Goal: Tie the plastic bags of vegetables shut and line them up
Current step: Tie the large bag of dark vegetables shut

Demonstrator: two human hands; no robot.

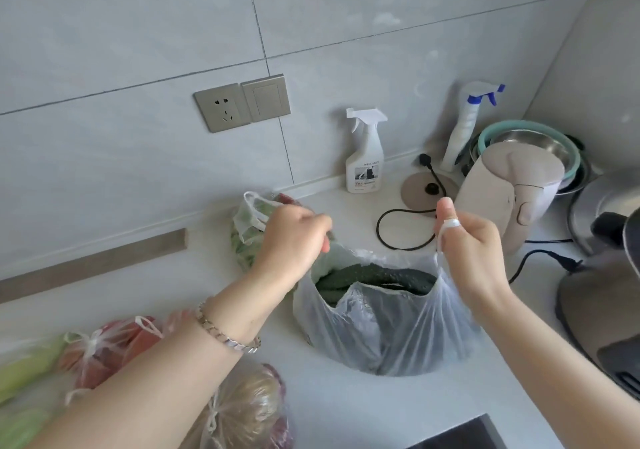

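Knotted at the top, a bag of brown vegetables (242, 410) and a bag of red vegetables (110, 348) lie at the near left of the counter (346, 407), beside a bag of green vegetables (20, 376) whose top I cannot make out. A bracelet (225, 336) circles the left wrist above them.

Further in, mid-counter, stands the cucumber bag (384, 330), its mouth open and dark cucumbers (374, 275) showing inside. The left hand (294, 237) grips its left handle with curled fingers. The right hand (471, 240) holds the right handle, the white strip looped round the thumb. Both handles are pulled up and apart.

Behind the left hand sits an untied bag (249, 226) of green and red produce. Beyond, near the wall, are a kettle (512, 192), its base (429, 187), two spray bottles (365, 157), stacked bowls (533, 143) and a wall socket (221, 107).
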